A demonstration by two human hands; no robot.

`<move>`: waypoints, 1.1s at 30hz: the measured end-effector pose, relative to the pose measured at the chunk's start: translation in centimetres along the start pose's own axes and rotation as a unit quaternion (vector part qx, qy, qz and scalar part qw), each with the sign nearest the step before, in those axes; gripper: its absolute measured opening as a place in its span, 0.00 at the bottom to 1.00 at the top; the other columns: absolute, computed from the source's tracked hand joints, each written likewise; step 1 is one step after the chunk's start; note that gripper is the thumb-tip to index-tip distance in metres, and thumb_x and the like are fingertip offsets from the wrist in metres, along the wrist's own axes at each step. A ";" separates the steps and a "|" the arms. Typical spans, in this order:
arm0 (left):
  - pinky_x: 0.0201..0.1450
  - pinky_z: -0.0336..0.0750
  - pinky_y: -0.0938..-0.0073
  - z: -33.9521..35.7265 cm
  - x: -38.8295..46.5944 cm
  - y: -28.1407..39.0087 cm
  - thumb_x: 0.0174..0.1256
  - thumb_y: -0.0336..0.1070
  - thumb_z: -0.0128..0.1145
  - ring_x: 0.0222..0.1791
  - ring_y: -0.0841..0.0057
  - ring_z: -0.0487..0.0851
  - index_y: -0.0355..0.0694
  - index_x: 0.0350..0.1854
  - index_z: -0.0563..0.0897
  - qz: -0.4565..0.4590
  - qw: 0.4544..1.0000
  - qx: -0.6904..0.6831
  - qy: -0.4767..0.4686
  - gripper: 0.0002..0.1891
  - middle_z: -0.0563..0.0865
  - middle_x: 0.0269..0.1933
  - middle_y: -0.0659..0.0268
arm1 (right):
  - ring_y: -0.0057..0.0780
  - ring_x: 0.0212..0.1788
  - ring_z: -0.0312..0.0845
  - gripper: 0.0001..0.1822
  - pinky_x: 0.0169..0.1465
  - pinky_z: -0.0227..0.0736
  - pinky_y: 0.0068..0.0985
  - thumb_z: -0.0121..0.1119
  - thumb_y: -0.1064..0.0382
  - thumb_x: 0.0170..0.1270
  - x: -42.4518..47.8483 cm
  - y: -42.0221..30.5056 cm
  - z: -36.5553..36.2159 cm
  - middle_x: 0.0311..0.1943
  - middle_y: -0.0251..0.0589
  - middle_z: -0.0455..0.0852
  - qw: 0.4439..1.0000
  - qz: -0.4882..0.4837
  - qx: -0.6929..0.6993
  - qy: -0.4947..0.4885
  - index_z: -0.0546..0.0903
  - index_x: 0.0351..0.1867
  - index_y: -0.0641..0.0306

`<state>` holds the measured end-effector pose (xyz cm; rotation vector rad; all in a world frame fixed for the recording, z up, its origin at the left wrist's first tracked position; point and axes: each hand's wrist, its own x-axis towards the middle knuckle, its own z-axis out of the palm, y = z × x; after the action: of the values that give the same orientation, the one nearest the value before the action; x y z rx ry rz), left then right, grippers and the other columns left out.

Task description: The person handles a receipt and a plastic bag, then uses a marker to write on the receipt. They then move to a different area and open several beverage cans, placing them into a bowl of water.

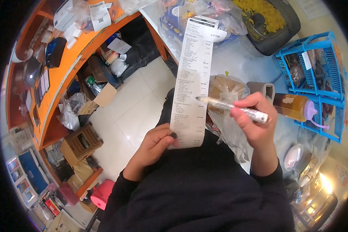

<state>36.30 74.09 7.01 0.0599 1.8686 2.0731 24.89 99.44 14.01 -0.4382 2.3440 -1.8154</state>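
A long printed paper receipt (192,87) hangs upright before me, its lower end curling toward my black top. My left hand (156,143) pinches its bottom left edge between thumb and fingers. A small dark round piece (173,135), perhaps a pen cap, shows at that thumb. In my right hand (255,119) is a white-barrelled marker pen (235,108), uncapped, its dark tip over the receipt's right half. Whether the tip touches the paper I cannot tell. Behind the receipt, a clear plastic bag (229,90) with brown contents lies on the table.
Blue plastic racks (310,81) stand at the right beside a squeeze bottle (293,107) of amber liquid. A black tub (272,26) holds yellow food. Leftward curves an orange counter (72,52), with cartons (81,142) below and a pink container (103,194) nearer me.
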 end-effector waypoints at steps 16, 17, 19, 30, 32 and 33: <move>0.48 0.68 0.75 1.6 0.2 -0.1 0.75 0.46 0.48 0.41 0.74 0.76 0.35 0.29 0.77 0.004 0.998 -0.052 0.022 0.19 0.79 0.40 0.62 | 0.17 0.25 0.79 0.05 0.29 0.69 0.17 0.68 0.69 0.57 -3.2 0.0 0.5 0.23 0.36 0.85 0.991 0.078 0.018 -0.109 0.84 0.32 0.66; 0.48 0.68 0.75 1.8 0.2 -0.1 0.76 0.46 0.48 0.41 0.74 0.75 0.35 0.28 0.76 -0.001 0.997 -0.070 0.024 0.20 0.79 0.40 0.62 | 0.16 0.26 0.79 0.05 0.29 0.69 0.17 0.68 0.69 0.57 -3.3 0.3 0.7 0.24 0.37 0.85 0.991 0.100 0.023 -0.088 0.84 0.32 0.67; 0.49 0.67 0.75 1.9 0.1 -0.7 0.76 0.47 0.48 0.41 0.76 0.75 0.35 0.30 0.76 -0.007 0.993 -0.109 0.035 0.20 0.79 0.40 0.64 | 0.15 0.27 0.78 0.05 0.31 0.69 0.16 0.67 0.70 0.58 -2.9 0.4 0.6 0.27 0.36 0.85 0.997 0.063 -0.045 -0.018 0.83 0.33 0.66; 0.53 0.67 0.78 2.5 0.6 1.6 0.78 0.50 0.45 0.45 0.81 0.74 0.34 0.40 0.78 -0.055 0.969 -0.234 0.057 0.21 0.76 0.36 0.71 | 0.16 0.28 0.77 0.07 0.31 0.67 0.15 0.69 0.69 0.56 -4.8 -0.7 -2.3 0.27 0.38 0.84 0.992 0.044 0.119 -0.015 0.81 0.33 0.67; 0.53 0.67 0.78 2.3 0.7 1.1 0.78 0.50 0.45 0.45 0.82 0.74 0.33 0.41 0.78 -0.039 0.973 -0.226 0.034 0.21 0.76 0.37 0.71 | 0.17 0.26 0.78 0.08 0.30 0.67 0.15 0.69 0.69 0.55 -5.0 -1.0 -2.2 0.26 0.38 0.85 0.994 0.034 0.097 -0.041 0.81 0.33 0.67; 0.53 0.67 0.78 2.4 0.7 1.2 0.78 0.49 0.45 0.44 0.82 0.74 0.33 0.41 0.78 -0.043 0.971 -0.233 0.040 0.20 0.77 0.37 0.71 | 0.17 0.26 0.78 0.08 0.29 0.68 0.16 0.69 0.69 0.55 -5.0 -1.2 -2.1 0.26 0.38 0.85 0.994 0.030 0.085 -0.056 0.81 0.33 0.67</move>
<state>35.98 76.48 8.37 -0.2196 1.3511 2.4229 29.20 102.65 15.37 -0.4299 2.0863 -1.8908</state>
